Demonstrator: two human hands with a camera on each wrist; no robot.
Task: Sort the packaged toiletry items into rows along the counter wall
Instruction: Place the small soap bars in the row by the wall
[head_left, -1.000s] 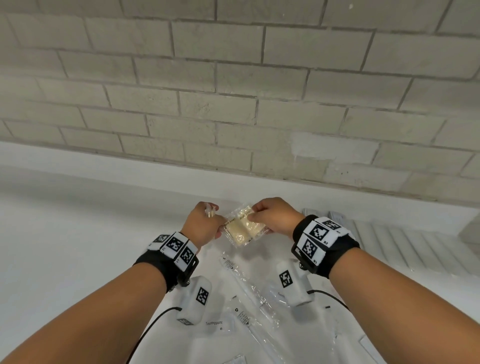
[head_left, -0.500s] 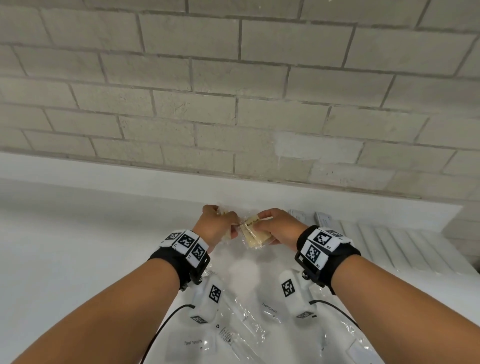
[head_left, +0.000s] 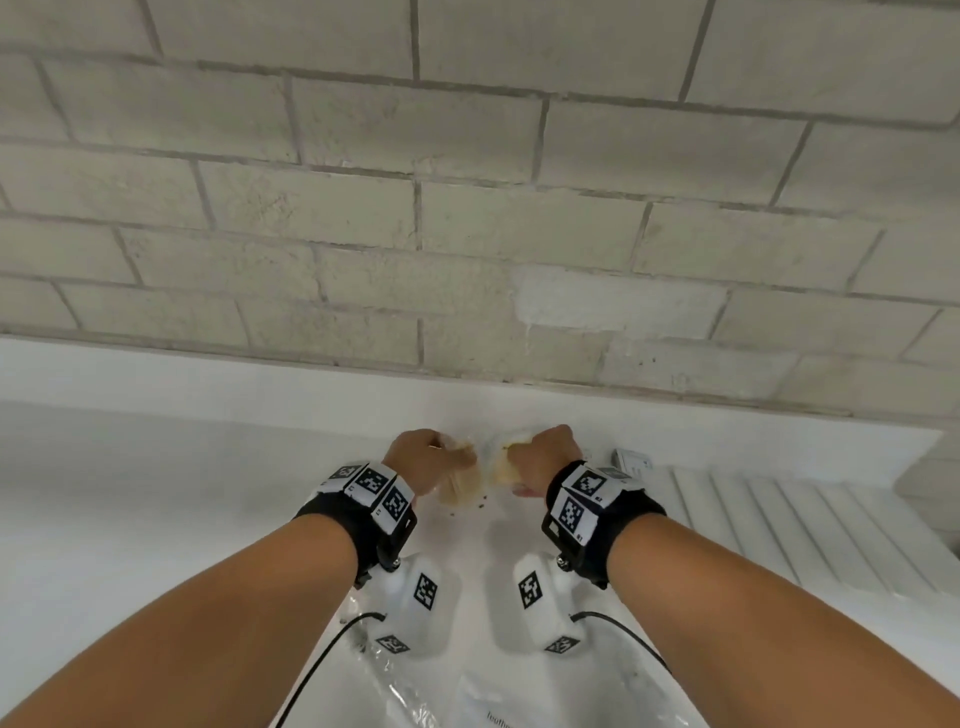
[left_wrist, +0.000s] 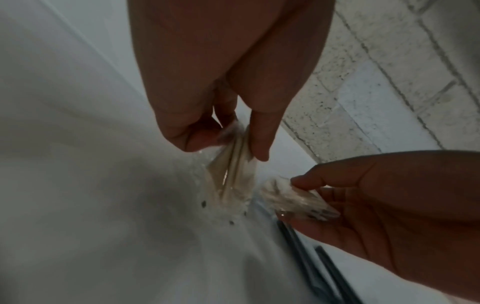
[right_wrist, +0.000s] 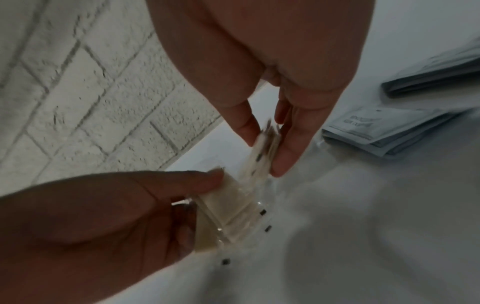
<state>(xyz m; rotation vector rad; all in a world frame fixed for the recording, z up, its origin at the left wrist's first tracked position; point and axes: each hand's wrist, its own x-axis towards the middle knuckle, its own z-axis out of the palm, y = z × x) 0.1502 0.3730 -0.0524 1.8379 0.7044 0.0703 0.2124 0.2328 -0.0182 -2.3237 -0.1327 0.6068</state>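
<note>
Two small clear packets with beige contents are held low over the white counter (head_left: 156, 519), close to the wall ledge. My left hand (head_left: 441, 462) pinches one packet (head_left: 457, 491) by its top edge, and in the left wrist view that packet (left_wrist: 233, 176) hangs down with its lower end at the counter. My right hand (head_left: 537, 457) pinches the other packet (head_left: 501, 467) between thumb and fingers, which the right wrist view shows as a packet (right_wrist: 262, 156) beside the left one (right_wrist: 226, 216). A small gap separates the two packets.
A brick wall (head_left: 467, 234) rises behind a white ledge. To the right, flat white sachets (head_left: 631, 460) and a row of ribbed white packs (head_left: 779, 519) lie along the wall. Clear wrapped items (head_left: 405, 696) and a toothpaste sachet (head_left: 498, 714) lie near me.
Both hands moved forward toward the wall and down to the counter. The packets held together between the hands are now apart, one in each hand.
</note>
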